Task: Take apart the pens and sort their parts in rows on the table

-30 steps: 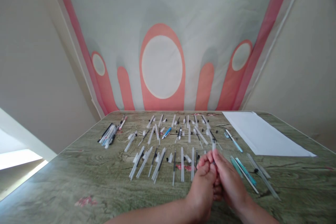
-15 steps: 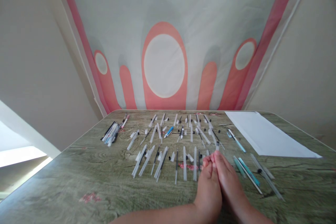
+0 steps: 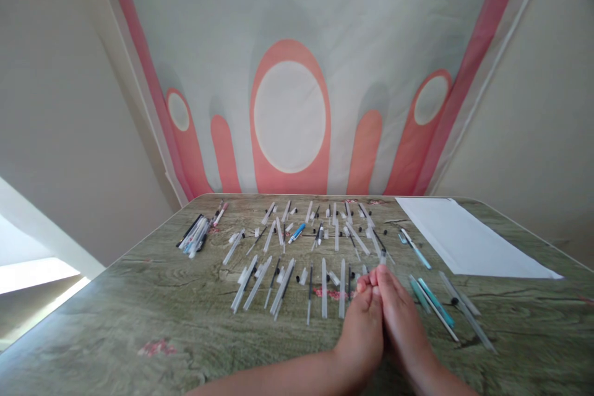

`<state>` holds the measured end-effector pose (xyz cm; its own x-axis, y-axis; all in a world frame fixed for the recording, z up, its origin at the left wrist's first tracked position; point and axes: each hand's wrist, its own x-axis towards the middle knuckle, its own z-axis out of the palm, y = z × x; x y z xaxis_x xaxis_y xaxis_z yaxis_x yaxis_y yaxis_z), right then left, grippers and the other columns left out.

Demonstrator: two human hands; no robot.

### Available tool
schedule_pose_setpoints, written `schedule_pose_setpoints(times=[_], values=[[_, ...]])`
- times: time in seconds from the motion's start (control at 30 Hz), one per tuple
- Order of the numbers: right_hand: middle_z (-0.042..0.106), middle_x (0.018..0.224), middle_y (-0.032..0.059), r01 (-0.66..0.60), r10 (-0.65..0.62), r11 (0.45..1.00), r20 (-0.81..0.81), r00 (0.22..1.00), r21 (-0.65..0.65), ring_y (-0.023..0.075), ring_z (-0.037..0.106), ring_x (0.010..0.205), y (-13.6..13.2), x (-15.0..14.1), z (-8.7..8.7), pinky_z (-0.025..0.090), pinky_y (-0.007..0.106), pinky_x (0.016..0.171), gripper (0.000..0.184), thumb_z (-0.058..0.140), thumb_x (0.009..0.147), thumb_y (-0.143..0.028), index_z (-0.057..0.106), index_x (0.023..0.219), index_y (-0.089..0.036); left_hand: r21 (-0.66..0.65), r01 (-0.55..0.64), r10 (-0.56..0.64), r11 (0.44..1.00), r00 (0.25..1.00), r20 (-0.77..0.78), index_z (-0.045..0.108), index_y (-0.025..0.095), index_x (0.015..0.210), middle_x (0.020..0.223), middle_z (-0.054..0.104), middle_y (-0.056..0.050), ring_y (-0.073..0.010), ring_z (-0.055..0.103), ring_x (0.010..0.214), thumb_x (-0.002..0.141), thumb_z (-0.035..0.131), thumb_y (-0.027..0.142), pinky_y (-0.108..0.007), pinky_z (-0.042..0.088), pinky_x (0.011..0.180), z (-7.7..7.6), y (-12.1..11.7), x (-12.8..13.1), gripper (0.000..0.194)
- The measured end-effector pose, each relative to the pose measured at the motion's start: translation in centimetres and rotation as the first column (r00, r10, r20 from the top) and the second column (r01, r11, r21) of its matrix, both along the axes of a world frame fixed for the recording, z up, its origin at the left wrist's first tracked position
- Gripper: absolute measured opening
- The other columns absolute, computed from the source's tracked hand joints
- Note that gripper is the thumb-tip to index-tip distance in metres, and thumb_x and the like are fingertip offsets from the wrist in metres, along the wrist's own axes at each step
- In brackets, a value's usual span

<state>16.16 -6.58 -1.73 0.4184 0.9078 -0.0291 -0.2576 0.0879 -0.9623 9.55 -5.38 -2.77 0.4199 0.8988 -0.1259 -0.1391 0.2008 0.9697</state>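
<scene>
My left hand (image 3: 362, 329) and my right hand (image 3: 403, 323) are pressed together low on the table, fingers closed in a pinch round one thin clear pen part (image 3: 383, 256) whose tip pokes up past the fingertips. Just ahead of them lie rows of clear pen barrels (image 3: 323, 287) and thin dark refills (image 3: 309, 301). Teal pens (image 3: 436, 302) rest right of my right hand. A blue pen (image 3: 295, 233) lies farther back among small caps.
A green wood-grain table (image 3: 139, 309) carries everything. A bundle of finished pens (image 3: 193, 236) sits at the back left. A white sheet of paper (image 3: 464, 238) lies at the back right. A pink and grey patterned cloth (image 3: 289, 74) hangs behind the table.
My hands have drawn closer together and stayed in nearly the same place; the pen part is still pinched between them. The view shifted slightly.
</scene>
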Motion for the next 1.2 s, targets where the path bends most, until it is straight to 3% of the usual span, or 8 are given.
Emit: schedule_pose_setpoints(times=[0.2, 0.3, 0.47, 0.6, 0.8, 0.97, 1.07, 1.2], values=[[0.062, 0.07, 0.0004, -0.169, 0.163, 0.985, -0.117, 0.98, -0.046, 0.009, 0.042, 0.036, -0.2, 0.4, 0.5, 0.027, 0.023, 0.032, 0.034, 0.047, 0.082, -0.056, 0.056, 0.083, -0.023, -0.239, 0.2, -0.156, 0.95, 0.969, 0.191, 0.048, 0.017, 0.077, 0.053, 0.039, 0.006, -0.0055, 0.032, 0.041, 0.076, 0.056, 0.048, -0.019, 0.026, 0.043, 1.2, 0.5, -1.0, 0.032], [0.063, 0.074, 0.0008, -0.183, 0.182, 0.983, -0.223, 0.958, 0.016, 0.0122, 0.052, 0.048, -0.2, 0.3, 0.5, 0.037, 0.023, 0.04, 0.03, 0.049, 0.083, -0.052, 0.055, 0.077, -0.023, -0.303, 0.186, -0.115, 0.935, 0.965, 0.238, 0.047, 0.019, 0.089, 0.052, 0.033, 0.009, -0.0036, 0.023, 0.037, 0.076, 0.055, 0.049, -0.017, 0.02, 0.041, 1.5, 0.1, -0.9, 0.033], [0.059, 0.068, -0.0004, -0.101, 0.119, 0.992, -0.296, 0.948, 0.076, 0.0167, 0.057, 0.065, 0.2, 0.0, -0.1, 0.046, 0.027, 0.057, 0.029, 0.054, 0.082, -0.048, 0.052, 0.069, -0.023, -0.072, -0.004, 0.008, 0.997, 0.999, 0.053, 0.055, 0.019, 0.109, 0.08, 0.062, -0.005, -0.0179, 0.058, 0.079, 0.081, 0.049, 0.046, -0.031, 0.044, 0.079, 0.8, -0.5, -0.1, 0.039], [0.058, 0.068, -0.0007, -0.111, 0.122, 0.992, -0.279, 0.953, 0.056, 0.017, 0.056, 0.066, 0.3, -0.1, -0.5, 0.047, 0.029, 0.062, 0.029, 0.052, 0.083, -0.048, 0.051, 0.069, -0.023, 0.082, -0.019, 0.023, 0.996, 0.998, -0.051, 0.057, 0.016, 0.116, 0.121, 0.056, -0.011, -0.0226, 0.045, 0.118, 0.085, 0.043, 0.042, -0.034, 0.026, 0.106, 0.3, -0.6, 0.0, 0.043], [0.056, 0.063, -0.0023, -0.148, 0.153, 0.988, -0.244, 0.958, 0.042, 0.0162, 0.053, 0.06, 0.2, -0.3, -0.5, 0.045, 0.029, 0.06, 0.031, 0.048, 0.085, -0.049, 0.05, 0.067, -0.024, 0.114, -0.029, 0.038, 0.993, 0.996, -0.077, 0.05, 0.014, 0.124, 0.131, 0.049, -0.01, -0.019, 0.04, 0.124, 0.089, 0.035, 0.044, -0.03, 0.026, 0.107, -0.2, -1.0, -0.3, 0.048], [0.058, 0.064, -0.0007, -0.139, 0.147, 0.988, -0.139, 0.979, 0.064, 0.0163, 0.053, 0.058, 0.2, 0.0, 0.2, 0.042, 0.027, 0.055, 0.034, 0.044, 0.086, -0.052, 0.052, 0.069, -0.024, -0.005, -0.005, 0.005, 1.0, 0.999, -0.047, 0.053, 0.017, 0.113, 0.088, 0.062, -0.007, -0.0164, 0.059, 0.079, 0.085, 0.043, 0.052, -0.027, 0.045, 0.07, 0.2, -0.7, -0.5, 0.046], [0.058, 0.066, -0.0003, -0.076, 0.076, 0.994, -0.002, 0.997, 0.076, 0.0148, 0.05, 0.056, 0.4, 1.0, 0.9, 0.04, 0.026, 0.053, 0.034, 0.05, 0.082, -0.053, 0.057, 0.072, -0.022, -0.098, 0.136, -0.139, 0.986, 0.99, -0.023, 0.053, 0.018, 0.095, 0.056, 0.045, 0.004, -0.0066, 0.036, 0.042, 0.082, 0.043, 0.058, -0.019, 0.028, 0.042, 1.2, 0.4, -1.0, 0.044], [0.053, 0.061, -0.0022, -0.04, 0.032, 0.995, 0.081, 0.996, 0.094, 0.0132, 0.047, 0.057, 0.9, 2.9, 1.6, 0.039, 0.025, 0.055, 0.03, 0.059, 0.079, -0.048, 0.063, 0.081, -0.019, 0.013, 0.222, -0.22, 0.975, 0.972, -0.088, 0.051, 0.016, 0.082, 0.052, 0.039, 0.007, -0.0037, 0.025, 0.039, 0.082, 0.047, 0.054, -0.017, 0.018, 0.04, 3.0, 2.5, -2.3, 0.038]])
